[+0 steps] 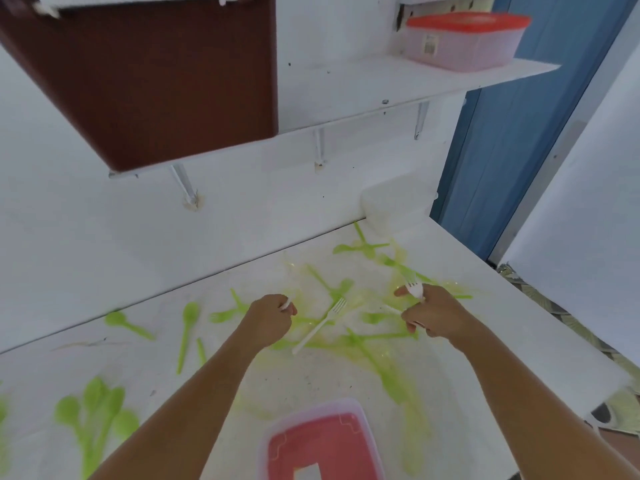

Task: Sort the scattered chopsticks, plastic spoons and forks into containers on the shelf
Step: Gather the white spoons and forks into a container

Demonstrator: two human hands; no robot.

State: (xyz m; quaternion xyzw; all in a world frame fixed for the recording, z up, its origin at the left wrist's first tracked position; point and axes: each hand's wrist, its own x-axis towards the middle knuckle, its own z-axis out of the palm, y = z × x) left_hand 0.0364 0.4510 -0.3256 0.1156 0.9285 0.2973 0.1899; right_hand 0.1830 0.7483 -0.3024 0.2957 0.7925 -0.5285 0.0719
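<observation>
Green plastic spoons [188, 323] and forks [225, 315] lie scattered over a white table [311, 379], with a bunch of green spoons [93, 414] at the near left. My left hand [272, 322] is curled round a small white piece of cutlery whose tip shows at its knuckles. A white fork [320, 323] lies on the table between my hands. My right hand [434, 313] grips a white fork [414, 288], tines pointing up. A clear container with a red lid [465, 39] stands on the wall shelf [381, 84].
A clear box with a red bottom [322, 445] sits at the table's near edge. A white lidded box [394, 206] stands at the far right corner. A brown board [156, 81] hangs at the upper left. A blue door [526, 133] is at the right.
</observation>
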